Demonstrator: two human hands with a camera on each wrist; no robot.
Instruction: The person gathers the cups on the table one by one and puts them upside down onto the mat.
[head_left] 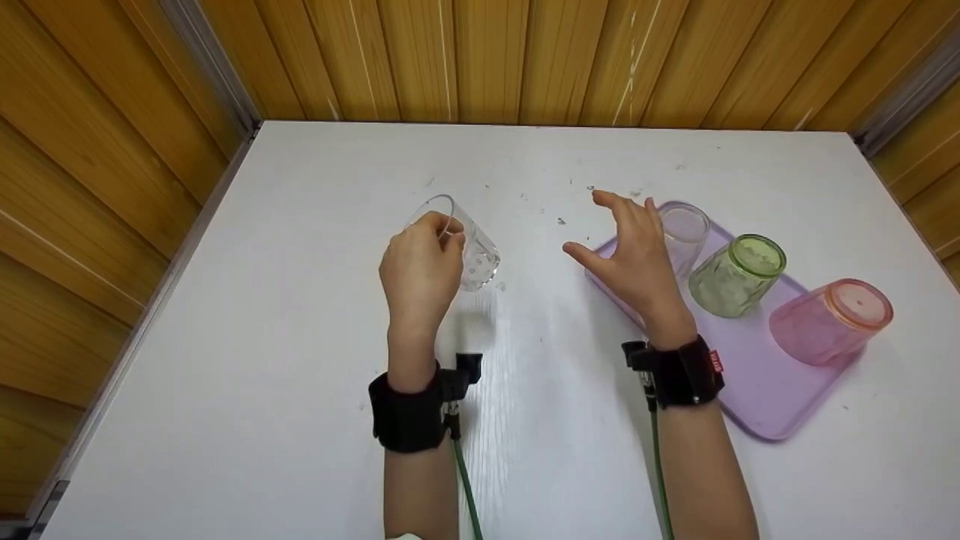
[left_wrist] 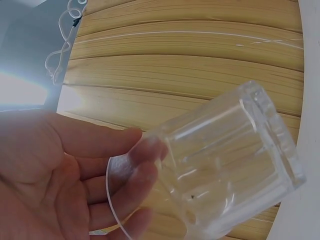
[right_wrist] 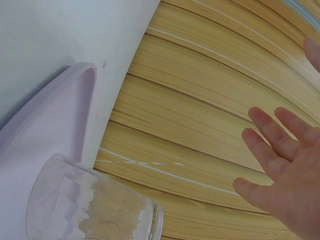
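My left hand [head_left: 421,266] pinches a clear drinking glass [head_left: 478,259] near its rim, thumb on one side and fingers on the other. The glass is tilted, its thick base pointing right and down in the head view; the left wrist view shows the clear glass [left_wrist: 225,160] from the side. My right hand [head_left: 637,259] is held above the left edge of a purple tray [head_left: 750,390], thumb and fingers spread, with nothing in them. Closest to it on the tray is another clear glass [head_left: 684,229], upside down and partly hidden by the hand in the head view.
A green glass [head_left: 735,277] and a pink glass [head_left: 829,322] also stand upside down on the tray, at the right of the white table [head_left: 262,337]. Wood-look panels [head_left: 487,60] wall the back and sides. A green cable trails from each wrist strap.
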